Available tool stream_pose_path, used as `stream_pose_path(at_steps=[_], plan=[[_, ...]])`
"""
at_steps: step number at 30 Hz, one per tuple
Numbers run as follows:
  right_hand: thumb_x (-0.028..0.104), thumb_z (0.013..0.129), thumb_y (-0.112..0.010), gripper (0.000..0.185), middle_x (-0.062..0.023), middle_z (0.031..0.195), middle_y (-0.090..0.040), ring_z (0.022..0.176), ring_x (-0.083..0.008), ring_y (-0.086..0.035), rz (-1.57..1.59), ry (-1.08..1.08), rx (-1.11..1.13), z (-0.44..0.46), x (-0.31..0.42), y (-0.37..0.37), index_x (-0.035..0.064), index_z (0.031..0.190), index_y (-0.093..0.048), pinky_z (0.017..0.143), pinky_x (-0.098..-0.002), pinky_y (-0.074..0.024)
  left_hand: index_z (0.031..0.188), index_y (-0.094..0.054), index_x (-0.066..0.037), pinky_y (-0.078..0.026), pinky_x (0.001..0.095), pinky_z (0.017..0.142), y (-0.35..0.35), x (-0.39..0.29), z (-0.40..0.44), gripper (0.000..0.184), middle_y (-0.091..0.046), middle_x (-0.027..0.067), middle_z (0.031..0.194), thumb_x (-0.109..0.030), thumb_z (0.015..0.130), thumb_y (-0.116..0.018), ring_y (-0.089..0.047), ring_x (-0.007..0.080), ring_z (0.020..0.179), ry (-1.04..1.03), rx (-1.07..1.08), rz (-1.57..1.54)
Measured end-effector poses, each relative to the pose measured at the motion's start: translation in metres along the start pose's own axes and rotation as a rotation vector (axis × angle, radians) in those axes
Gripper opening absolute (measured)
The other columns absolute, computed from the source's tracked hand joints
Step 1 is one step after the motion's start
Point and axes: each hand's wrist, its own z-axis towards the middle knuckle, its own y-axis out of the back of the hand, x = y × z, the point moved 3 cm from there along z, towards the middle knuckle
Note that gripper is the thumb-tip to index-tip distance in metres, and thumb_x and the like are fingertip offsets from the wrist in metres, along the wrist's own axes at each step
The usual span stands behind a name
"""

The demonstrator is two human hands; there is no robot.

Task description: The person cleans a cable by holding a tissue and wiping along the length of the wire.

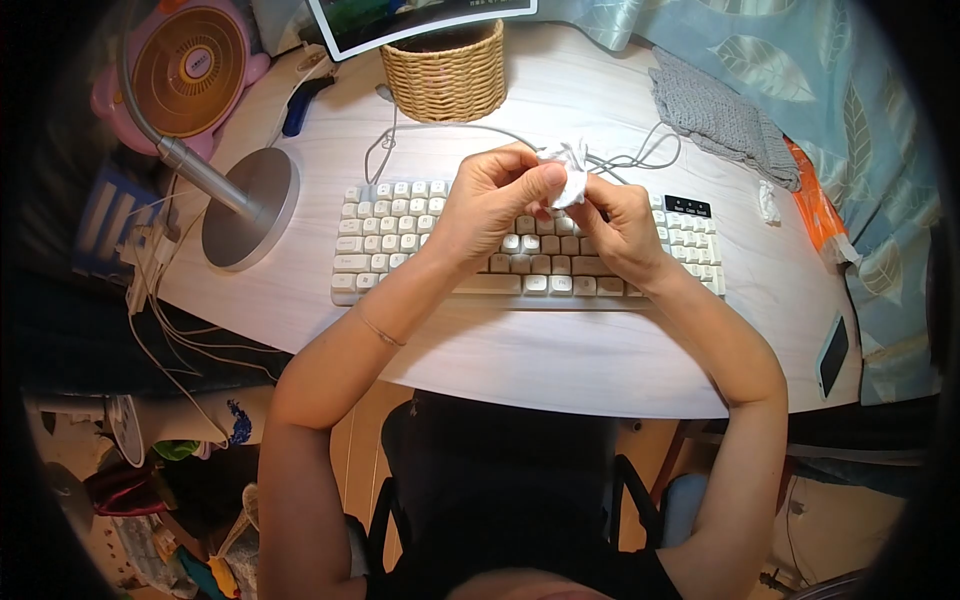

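Note:
A crumpled white tissue (570, 172) is pinched between my two hands, above the keyboard. My left hand (498, 198) has its thumb and fingers closed on the tissue's left side. From the right, my right hand (622, 228) grips the lower part, its fingers curled and partly hidden. Beneath both hands lies a white keyboard (400, 218), its middle keys shaded and partly covered by my hands. The keyboard's cable (640, 160) runs loosely behind it.
Behind the keyboard stand a wicker basket (445, 75) and a tilted screen (425, 20). At left are a lamp base (250, 210) and a pink fan heater (190, 65). Rightward lie a grey knitted cloth (725, 115), another crumpled tissue (768, 203), an orange packet (818, 210) and a phone (832, 357).

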Motion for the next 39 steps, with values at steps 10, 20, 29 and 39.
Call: stream_pose_path(at_steps=[10, 20, 29, 39], plan=[[0.019, 0.082, -0.051, 0.031, -0.0036, 0.041, -0.039, 0.034, -0.0119, -0.035, -0.049, 0.075, 0.048, -0.002, -0.006, -0.002, 0.0031, 0.056, -0.047, 0.034, -0.0263, -0.0284, 0.086, -0.052, -0.007, -0.044, 0.017, 0.056, 0.031, -0.02, 0.008, 0.019, -0.053, -0.0004, 0.076, -0.025, 0.085, -0.046, -0.048, 0.005, 0.067, -0.186, -0.379, -0.073], [0.015, 0.08, -0.052, 0.022, -0.0071, 0.045, -0.046, 0.036, -0.0143, -0.044, -0.042, 0.086, -0.032, -0.001, 0.001, 0.0, 0.002, 0.062, -0.053, 0.036, -0.0272, -0.0332, 0.072, -0.054, -0.004, -0.038, 0.0165, 0.05, 0.004, -0.002, 0.004, 0.017, -0.053, -0.0003, 0.064, -0.019, 0.078, -0.059, -0.045, 0.0034, 0.055, -0.121, 0.005, 0.228], [0.018, 0.082, -0.051, 0.03, -0.0043, 0.042, -0.039, 0.035, -0.0123, -0.035, -0.042, 0.089, 0.017, -0.001, -0.006, -0.002, 0.0022, 0.057, -0.047, 0.035, -0.0261, -0.0286, 0.077, -0.054, -0.005, -0.041, 0.0185, 0.053, 0.029, -0.022, 0.012, 0.019, -0.055, 0.0008, 0.069, -0.023, 0.081, -0.054, -0.048, 0.0057, 0.059, -0.246, -0.346, -0.041], [0.018, 0.083, -0.051, 0.033, -0.0032, 0.041, -0.038, 0.034, -0.0108, -0.034, -0.021, 0.084, 0.01, -0.002, -0.006, -0.001, 0.0031, 0.054, -0.045, 0.034, -0.0256, -0.0275, 0.086, -0.053, -0.005, -0.039, 0.0211, 0.057, 0.029, -0.017, 0.012, 0.016, -0.055, 0.0017, 0.078, -0.02, 0.081, -0.055, -0.048, 0.0078, 0.067, -0.189, -0.207, 0.104]])
